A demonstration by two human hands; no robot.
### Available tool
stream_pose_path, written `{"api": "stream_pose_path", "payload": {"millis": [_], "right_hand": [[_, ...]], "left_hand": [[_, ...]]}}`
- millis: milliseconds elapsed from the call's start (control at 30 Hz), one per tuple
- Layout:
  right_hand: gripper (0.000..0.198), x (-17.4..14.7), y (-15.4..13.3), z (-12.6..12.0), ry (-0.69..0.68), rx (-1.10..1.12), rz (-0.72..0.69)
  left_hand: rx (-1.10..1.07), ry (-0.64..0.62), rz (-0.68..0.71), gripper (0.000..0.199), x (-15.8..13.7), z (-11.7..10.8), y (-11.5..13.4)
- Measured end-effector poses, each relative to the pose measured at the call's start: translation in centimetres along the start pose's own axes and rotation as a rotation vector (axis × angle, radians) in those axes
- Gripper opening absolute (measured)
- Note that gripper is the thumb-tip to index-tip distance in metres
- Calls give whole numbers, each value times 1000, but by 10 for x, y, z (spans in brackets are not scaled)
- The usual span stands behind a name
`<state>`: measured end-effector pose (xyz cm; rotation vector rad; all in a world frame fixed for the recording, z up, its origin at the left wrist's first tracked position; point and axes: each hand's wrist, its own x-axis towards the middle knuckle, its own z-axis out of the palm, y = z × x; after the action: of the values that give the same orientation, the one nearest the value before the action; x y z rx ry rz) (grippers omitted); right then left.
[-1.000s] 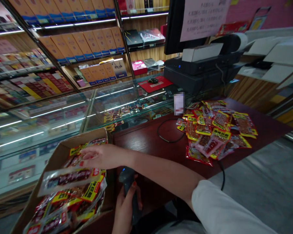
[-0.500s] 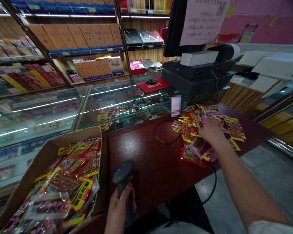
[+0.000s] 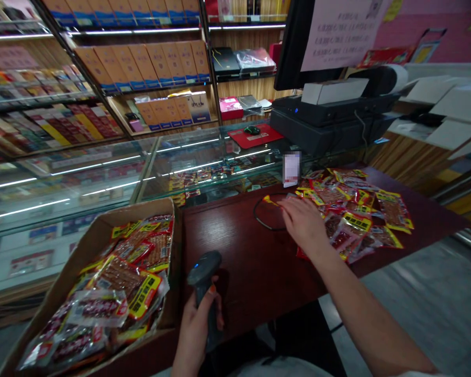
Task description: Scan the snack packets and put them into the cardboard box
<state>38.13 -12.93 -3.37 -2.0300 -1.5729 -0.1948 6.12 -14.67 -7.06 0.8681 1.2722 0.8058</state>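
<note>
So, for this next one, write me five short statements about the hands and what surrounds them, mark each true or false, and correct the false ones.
1. The left hand grips a dark grey plastic handheld scanner. True.
2. The right hand is at a loose pile of red-and-yellow plastic packets on the dark red wooden table. True.
3. The scanner lies flat on the table. False: it is held, tilted, in the left hand.
4. An open brown cardboard box holds shiny plastic packets. True.
5. The right hand rests on a black computer mouse. False: the mouse sits farther back, on a flat red mat, apart from the hand.
</note>
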Motion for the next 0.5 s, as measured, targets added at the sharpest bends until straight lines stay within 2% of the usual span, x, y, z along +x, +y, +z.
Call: {"api": "stream_pose_path", "payload": {"millis": [67, 133, 267, 367, 500], "right_hand": [[36, 1, -26, 23, -100, 273, 22], [35, 3, -42, 51, -182, 581, 142], [36, 9, -47, 96, -343, 1105, 386], [34, 9, -39, 106, -411, 1285, 430], [37, 6, -32, 101, -438, 1399, 492]], "left_hand": [[-9, 7, 14, 65, -2, 2, 1], [-16, 19, 31, 62, -4, 5, 2], [-14, 11, 27, 60, -7, 8, 2], [4, -5, 24, 60, -6, 6, 0], [39, -31, 6, 62, -3, 4, -2]]}}
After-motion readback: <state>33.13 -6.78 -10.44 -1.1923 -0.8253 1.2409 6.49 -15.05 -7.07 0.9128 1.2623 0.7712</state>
